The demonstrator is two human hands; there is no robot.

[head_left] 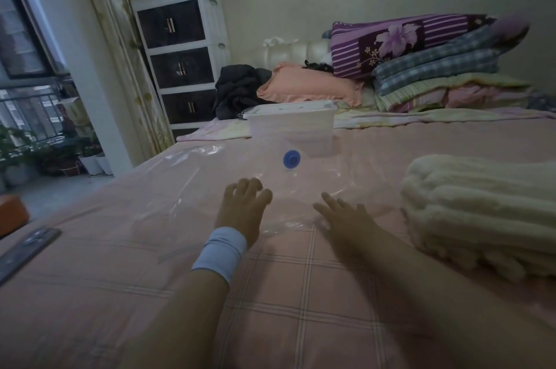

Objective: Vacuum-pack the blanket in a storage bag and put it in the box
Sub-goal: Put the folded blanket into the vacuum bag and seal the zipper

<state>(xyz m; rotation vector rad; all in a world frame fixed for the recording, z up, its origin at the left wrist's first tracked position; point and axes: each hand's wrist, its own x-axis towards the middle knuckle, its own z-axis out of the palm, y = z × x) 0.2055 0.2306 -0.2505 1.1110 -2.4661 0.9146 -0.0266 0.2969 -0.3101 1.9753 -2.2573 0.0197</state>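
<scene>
Blanket untouched: a cream, deep-piled fold lying on the bed just to the right of the right hand, which is laid flat with fingers spread on the near part of the storage bag. The left hand (a pale wristband on that wrist) rests on the same clear film beside it, fingers loosely bent and holding nothing. The bag lies flat and empty on the pink checked sheet, its blue valve just beyond the fingertips; which edge has the opening I cannot tell. At the bag's far end stands the clear box with its lid on. The blanket looks light, soft and bulky, likely to spring open if lifted by one layer — better scooped from under the whole stack with both hands. The film looks limp and slippery, so one hand will probably have to hold its mouth open. Folded quilts are heaped at the headboard, with a drawer cabinet off to the left.
</scene>
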